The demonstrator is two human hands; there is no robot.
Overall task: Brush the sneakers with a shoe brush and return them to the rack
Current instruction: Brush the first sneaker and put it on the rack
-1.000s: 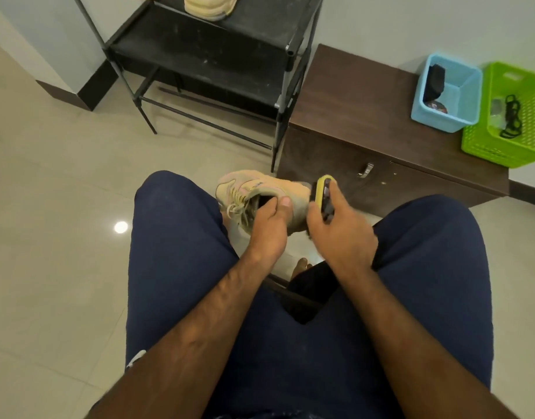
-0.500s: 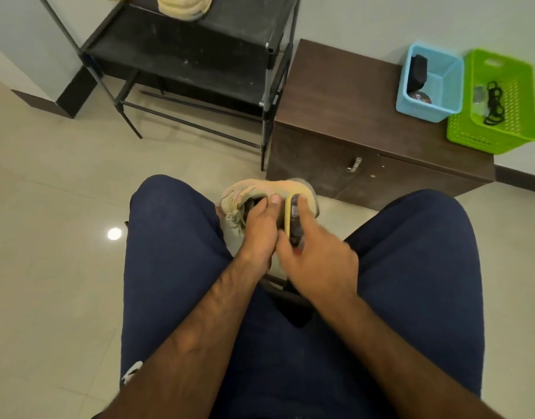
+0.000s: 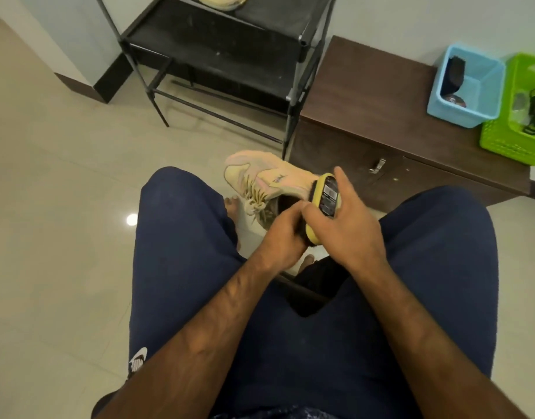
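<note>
The rack (image 3: 217,55) beyond your hands holds one sneaker (image 3: 222,0). Your left hand (image 3: 282,237) grips the second sneaker (image 3: 269,176), your right hand (image 3: 351,225) the brush (image 3: 325,195); brushing looks unfinished, racking undone.

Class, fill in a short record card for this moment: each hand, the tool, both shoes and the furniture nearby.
holder: left hand grips the sneaker at its collar
tool: right hand holds the shoe brush, bristles on the sneaker
other shoe: second sneaker on the rack, cut off by the frame
beside rack: cabinet bearing blue basket and green basket
stage: brushing; sneaker not yet returned
</note>
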